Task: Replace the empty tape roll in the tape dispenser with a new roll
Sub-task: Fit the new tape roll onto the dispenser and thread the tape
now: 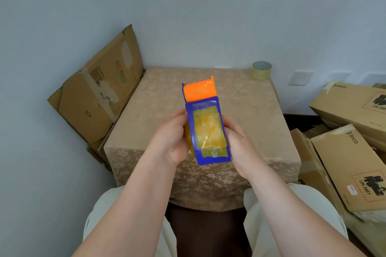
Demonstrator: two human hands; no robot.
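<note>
I hold a blue tape dispenser point(206, 129) with an orange front part, raised above the small table point(240, 110). Yellowish tape remnants cover its blue back. My left hand point(169, 140) grips its left side and my right hand point(242, 144) grips its right side. A yellow edge shows under the dispenser by my left palm; the roll inside is otherwise hidden. A roll of clear tape point(261, 70) stands on the table's far right corner, well beyond both hands.
The table wears a beige flowered cloth and stands in a corner by the wall. A flattened cardboard box point(98, 94) leans against the wall on the left. Several stacked cardboard boxes point(351, 148) crowd the floor on the right. My knees sit under the table's front edge.
</note>
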